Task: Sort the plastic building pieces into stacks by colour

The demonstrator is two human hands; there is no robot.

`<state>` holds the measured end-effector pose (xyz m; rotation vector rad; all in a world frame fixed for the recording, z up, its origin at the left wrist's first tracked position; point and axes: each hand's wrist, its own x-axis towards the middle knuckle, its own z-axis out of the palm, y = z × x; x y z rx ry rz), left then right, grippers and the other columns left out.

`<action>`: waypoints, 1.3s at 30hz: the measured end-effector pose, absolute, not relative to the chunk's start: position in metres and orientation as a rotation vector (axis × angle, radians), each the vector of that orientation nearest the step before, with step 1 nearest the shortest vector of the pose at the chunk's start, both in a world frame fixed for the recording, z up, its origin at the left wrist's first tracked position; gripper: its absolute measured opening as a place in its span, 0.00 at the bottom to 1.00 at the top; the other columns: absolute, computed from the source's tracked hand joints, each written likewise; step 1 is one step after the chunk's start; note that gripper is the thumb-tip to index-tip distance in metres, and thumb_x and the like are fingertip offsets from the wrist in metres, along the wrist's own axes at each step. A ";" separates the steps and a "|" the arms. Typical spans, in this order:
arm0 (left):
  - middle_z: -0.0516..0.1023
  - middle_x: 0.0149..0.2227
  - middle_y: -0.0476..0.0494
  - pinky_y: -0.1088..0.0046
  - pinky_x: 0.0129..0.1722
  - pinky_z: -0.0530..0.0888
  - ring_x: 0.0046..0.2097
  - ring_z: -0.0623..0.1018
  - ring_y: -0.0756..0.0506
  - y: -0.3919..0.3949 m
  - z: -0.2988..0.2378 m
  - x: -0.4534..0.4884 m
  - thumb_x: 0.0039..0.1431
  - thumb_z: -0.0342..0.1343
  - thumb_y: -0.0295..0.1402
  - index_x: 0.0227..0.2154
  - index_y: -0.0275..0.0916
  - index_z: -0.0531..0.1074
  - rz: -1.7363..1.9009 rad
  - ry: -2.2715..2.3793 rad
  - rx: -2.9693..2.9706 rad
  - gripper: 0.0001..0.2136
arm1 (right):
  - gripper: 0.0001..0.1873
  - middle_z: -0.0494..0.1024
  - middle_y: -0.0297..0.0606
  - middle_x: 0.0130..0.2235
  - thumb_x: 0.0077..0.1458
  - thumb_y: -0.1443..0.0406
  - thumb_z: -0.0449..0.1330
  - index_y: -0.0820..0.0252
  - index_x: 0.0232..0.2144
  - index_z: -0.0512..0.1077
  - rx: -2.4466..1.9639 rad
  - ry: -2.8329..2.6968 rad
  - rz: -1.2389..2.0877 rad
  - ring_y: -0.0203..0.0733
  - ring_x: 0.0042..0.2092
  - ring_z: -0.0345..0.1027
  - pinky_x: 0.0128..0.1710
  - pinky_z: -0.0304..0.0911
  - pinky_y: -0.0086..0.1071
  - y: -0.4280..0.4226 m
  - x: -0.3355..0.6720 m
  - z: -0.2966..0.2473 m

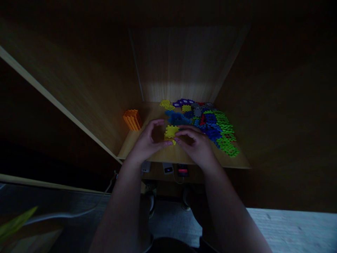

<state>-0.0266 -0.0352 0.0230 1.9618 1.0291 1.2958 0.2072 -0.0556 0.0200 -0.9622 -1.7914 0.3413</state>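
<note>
Several yellow toothed plastic tiles [172, 131], interlocking pieces held together as a small block, are between my hands over the wooden shelf. My right hand [198, 142] pinches the block's right side between thumb and fingers. On the other side my left hand [146, 142] has its thumb tip at the block's lower edge, while its fingers are spread away from the thumb. Behind the hands lie blue tiles [177, 117], partly covered by the right fingers.
An orange stack of tiles [132, 119] stands at the shelf's left. Green tiles [223, 123], dark blue tiles [212, 133] and purple tiles [184, 102] lie at the right and back. Wooden side walls flank the shelf [129, 149]. Below it are devices, including a white one [167, 168], and a cable.
</note>
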 end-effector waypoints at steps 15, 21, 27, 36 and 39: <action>0.80 0.59 0.39 0.57 0.64 0.74 0.61 0.80 0.40 -0.031 0.020 -0.025 0.55 0.74 0.34 0.60 0.43 0.72 1.128 1.014 1.930 0.30 | 0.03 0.88 0.37 0.50 0.63 0.64 0.70 0.48 0.40 0.83 -1.048 -1.882 0.333 0.50 0.54 0.81 0.57 0.72 0.49 -0.053 0.208 0.018; 0.80 0.58 0.39 0.57 0.62 0.75 0.60 0.80 0.39 -0.029 0.015 -0.027 0.55 0.73 0.33 0.60 0.44 0.72 1.120 1.031 1.949 0.30 | 0.03 0.87 0.37 0.50 0.63 0.64 0.70 0.48 0.40 0.82 -1.038 -1.893 0.352 0.50 0.53 0.81 0.56 0.72 0.47 -0.052 0.207 0.017; 0.81 0.57 0.40 0.58 0.62 0.75 0.60 0.80 0.40 -0.030 0.017 -0.026 0.56 0.73 0.33 0.59 0.43 0.72 1.108 1.020 1.938 0.29 | 0.05 0.87 0.37 0.48 0.63 0.64 0.70 0.50 0.41 0.81 -1.034 -1.918 0.373 0.49 0.51 0.82 0.55 0.73 0.46 -0.052 0.207 0.017; 0.81 0.57 0.40 0.57 0.62 0.75 0.59 0.81 0.40 -0.031 0.020 -0.025 0.55 0.72 0.33 0.58 0.44 0.73 1.115 1.012 1.931 0.28 | 0.05 0.87 0.37 0.49 0.63 0.64 0.69 0.49 0.42 0.81 -1.059 -1.926 0.402 0.49 0.52 0.82 0.56 0.73 0.45 -0.052 0.207 0.017; 0.81 0.57 0.40 0.57 0.62 0.76 0.59 0.80 0.40 -0.031 0.020 -0.025 0.55 0.72 0.32 0.58 0.44 0.73 1.124 0.994 1.924 0.27 | 0.05 0.87 0.36 0.48 0.64 0.63 0.69 0.48 0.43 0.81 -1.069 -1.924 0.408 0.50 0.52 0.82 0.56 0.73 0.46 -0.052 0.207 0.016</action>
